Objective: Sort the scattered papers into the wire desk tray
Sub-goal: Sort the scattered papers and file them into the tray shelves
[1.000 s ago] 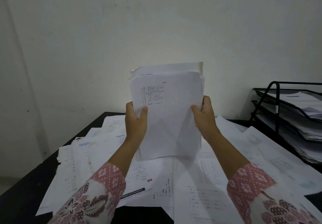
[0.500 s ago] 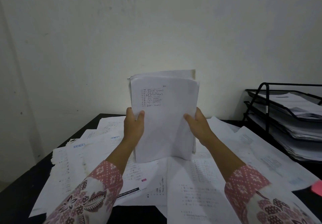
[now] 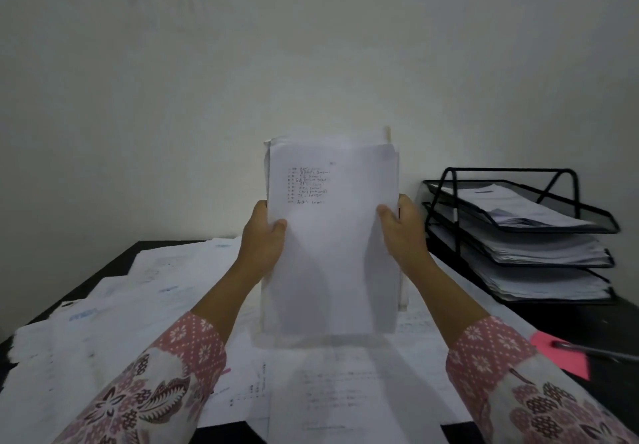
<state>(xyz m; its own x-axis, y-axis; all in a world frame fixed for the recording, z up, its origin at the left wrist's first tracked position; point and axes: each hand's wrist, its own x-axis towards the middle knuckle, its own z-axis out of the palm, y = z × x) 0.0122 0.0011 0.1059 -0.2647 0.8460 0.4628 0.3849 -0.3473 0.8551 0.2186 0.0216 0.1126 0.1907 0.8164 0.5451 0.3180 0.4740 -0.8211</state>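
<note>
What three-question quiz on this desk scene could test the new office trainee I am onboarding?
1. True or false: both hands grip the upright stack of white papers.
2. How many tiers has the black wire desk tray?
3. On which side of the black table does the pink paper note lie: A left, B right?

Key: 1 true, left hand and right hand; 2 three; 3 B.

White papers [image 3: 332, 253]; black wire tray [image 3: 518, 229]; pink floral sleeves [image 3: 166, 381]; pink note [image 3: 560, 357].
</note>
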